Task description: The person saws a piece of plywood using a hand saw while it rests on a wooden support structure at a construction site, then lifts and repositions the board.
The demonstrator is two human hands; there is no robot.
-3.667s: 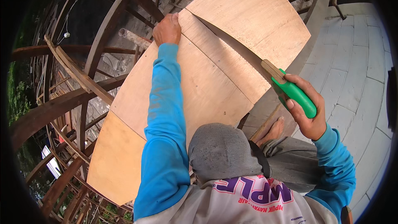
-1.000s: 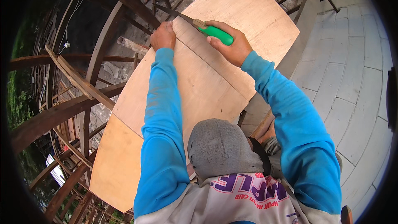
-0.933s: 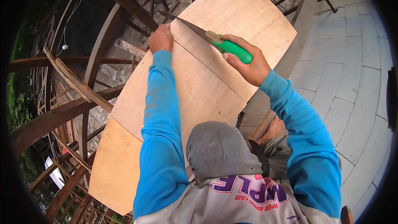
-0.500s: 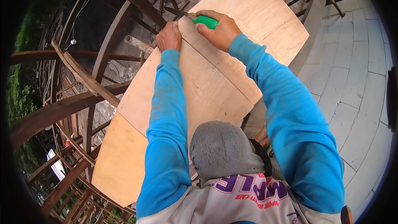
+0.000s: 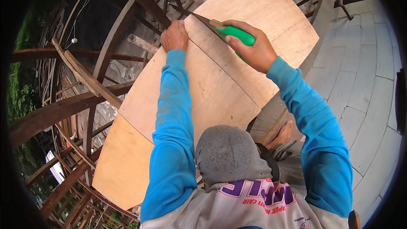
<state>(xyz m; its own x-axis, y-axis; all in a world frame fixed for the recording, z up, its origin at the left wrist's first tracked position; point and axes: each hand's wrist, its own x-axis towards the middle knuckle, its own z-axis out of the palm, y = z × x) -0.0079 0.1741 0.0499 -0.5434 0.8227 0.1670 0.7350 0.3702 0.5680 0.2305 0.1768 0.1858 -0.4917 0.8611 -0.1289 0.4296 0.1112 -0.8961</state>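
Note:
A handsaw with a green handle (image 5: 238, 35) is gripped in my right hand (image 5: 259, 52). Its narrow dark blade (image 5: 199, 18) slants up and left across the far end of a light plywood piece (image 5: 212, 78), and the tip sticks out past the edge. My left hand (image 5: 174, 37) is closed over the left edge of that piece, just beside the blade, with its fingertips partly hidden. A straight seam or line runs down the plywood from near the left hand toward the lower right.
Another plywood panel (image 5: 265, 10) lies beyond the saw, and a yellower one (image 5: 123, 165) at the lower left. Curved dark wooden ribs (image 5: 63, 107) and loose slats surround the left side. Grey planking (image 5: 360, 72) is at right. My bare foot (image 5: 283, 133) shows below the plywood.
My right hand has drawn the handsaw back, down and to the right, baring more of the blade. The left hand stays on the plywood edge with barely any shift.

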